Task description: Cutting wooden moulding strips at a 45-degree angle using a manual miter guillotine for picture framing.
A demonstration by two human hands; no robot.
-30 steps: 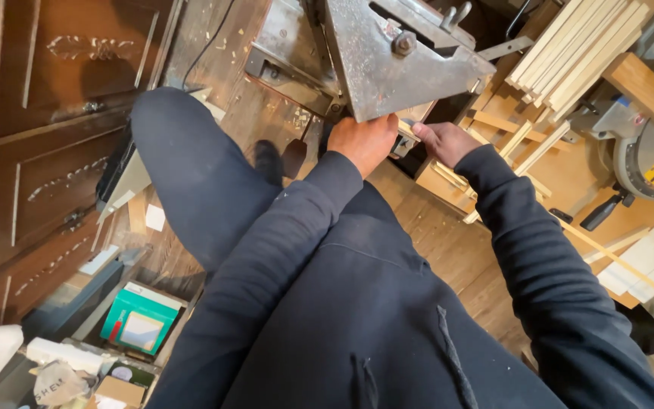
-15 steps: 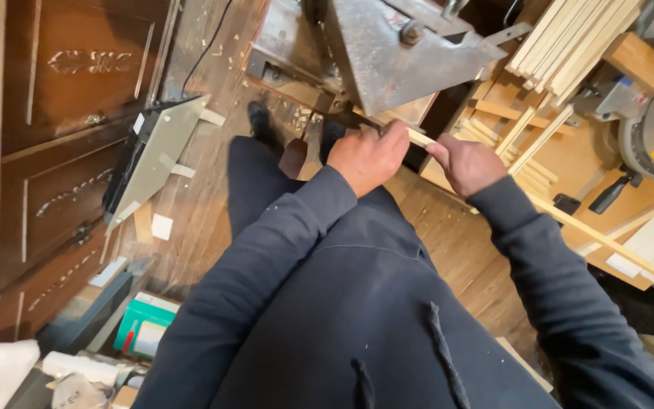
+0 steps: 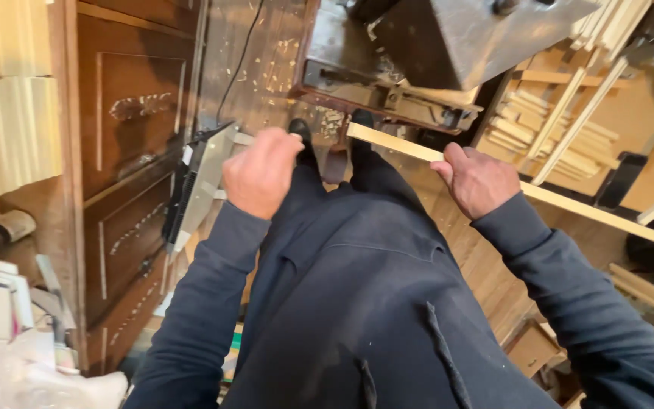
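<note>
My right hand grips a long thin pale wooden strip that runs from near the machine's base out past my right sleeve toward the lower right. My left hand is off the strip, fingers curled shut with nothing in it, hanging above my dark trousers and shoes. A grey metal woodworking machine stands just ahead of both hands, with its rusty base on the floor.
A dark carved wooden cabinet stands at the left, a grey metal panel leaning on it. A cable and wood chips lie on the plank floor. Stacked wooden strips fill the right side. Clutter sits bottom left.
Both hands have drawn back from under the machine, pulling the strip out toward me. My left hand has let go of the strip and moved left. The view tilted down.
</note>
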